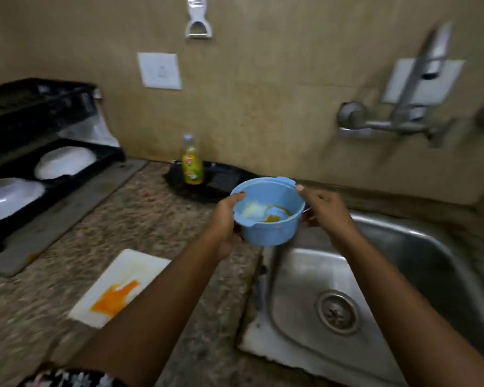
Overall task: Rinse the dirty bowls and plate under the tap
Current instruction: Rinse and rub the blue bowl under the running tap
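We hold a light blue bowl up in the air, over the edge where the counter meets the sink, its inside smeared with orange and white residue. Our left hand grips its left wall, thumb hooked over the rim; our right hand clamps the right side, thumb on the rim by the small handle tab. The two hands are apart, one on each side of the bowl.

Below and to the right lies the steel sink, with its drain showing in the basin. The tap is fixed to the wall above the sink, well apart from the bowl, blurred by motion.

On the speckled counter, near our left forearm, sits a white rectangular plate stained with an orange smear. Behind the bowl, a yellow dish soap bottle stands upright on a black tray against the wall.

At far left, a black dish rack holds two white bowls turned upside down, side by side. On the wall hang a white switch plate and a white peeler.
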